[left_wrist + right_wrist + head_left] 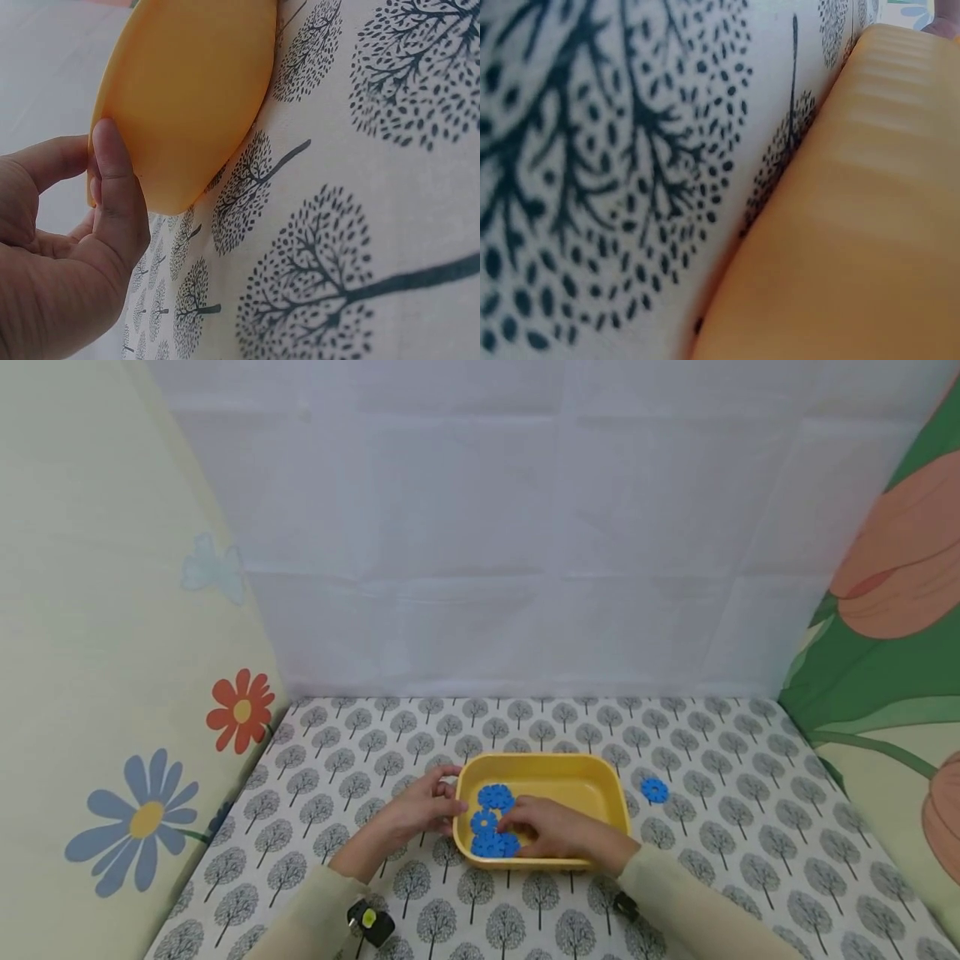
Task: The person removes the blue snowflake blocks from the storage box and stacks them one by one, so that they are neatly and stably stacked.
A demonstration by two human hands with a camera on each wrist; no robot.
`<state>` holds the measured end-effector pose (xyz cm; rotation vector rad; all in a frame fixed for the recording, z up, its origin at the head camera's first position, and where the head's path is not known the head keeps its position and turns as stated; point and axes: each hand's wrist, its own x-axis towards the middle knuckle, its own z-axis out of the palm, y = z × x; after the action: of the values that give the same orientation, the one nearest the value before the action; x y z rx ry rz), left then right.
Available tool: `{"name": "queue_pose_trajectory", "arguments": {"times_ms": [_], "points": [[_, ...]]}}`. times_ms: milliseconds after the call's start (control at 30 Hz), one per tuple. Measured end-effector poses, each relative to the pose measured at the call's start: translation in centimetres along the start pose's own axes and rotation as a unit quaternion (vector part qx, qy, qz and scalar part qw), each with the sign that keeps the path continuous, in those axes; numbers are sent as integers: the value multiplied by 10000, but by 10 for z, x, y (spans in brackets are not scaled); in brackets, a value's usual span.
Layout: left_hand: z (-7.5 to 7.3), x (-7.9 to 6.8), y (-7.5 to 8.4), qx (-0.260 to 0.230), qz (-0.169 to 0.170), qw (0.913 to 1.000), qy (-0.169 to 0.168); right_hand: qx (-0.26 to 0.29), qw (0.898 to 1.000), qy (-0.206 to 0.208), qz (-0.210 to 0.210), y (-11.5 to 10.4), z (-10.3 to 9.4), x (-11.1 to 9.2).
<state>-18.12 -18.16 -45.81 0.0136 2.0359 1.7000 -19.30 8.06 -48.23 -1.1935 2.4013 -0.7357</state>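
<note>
A shallow yellow tray (540, 762) sits on the patterned cloth. My left hand (420, 808) pinches its left end, thumb and fingers on either side of the rim; the left wrist view shows this grip on the tray wall (195, 90). Several blue notched discs, flower-shaped, lie at the tray's left side, one single disc (483, 821) between two clusters. My right hand (551, 828) reaches over the near rim, bent fingertips right at the lower cluster (491, 842). I cannot tell whether it holds a disc. Only the tray's outer wall (855, 240) fills the right wrist view.
Another blue disc (655, 790) lies on the tree-print cloth (720, 843) to the right of the tray. A white sheet (480, 527) hangs behind the table. Flower-printed panels flank the left (112, 652) and right sides.
</note>
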Motion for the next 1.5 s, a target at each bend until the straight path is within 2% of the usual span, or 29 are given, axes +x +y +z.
{"name": "queue_pose_trajectory", "arguments": {"times_ms": [333,600,1000,1500], "points": [[-1,0,-1,35,69,9999,-87,-116,9999,94,2,-2,0,-2],[-1,0,-2,50,70,10000,-34,-191,9997,151,-36,-3,0,-1],[2,-3,0,100,44,9999,51,-420,9990,50,160,-7,-1,0],[1,-2,0,41,64,10000,43,-444,9986,106,259,-7,1,1]]}}
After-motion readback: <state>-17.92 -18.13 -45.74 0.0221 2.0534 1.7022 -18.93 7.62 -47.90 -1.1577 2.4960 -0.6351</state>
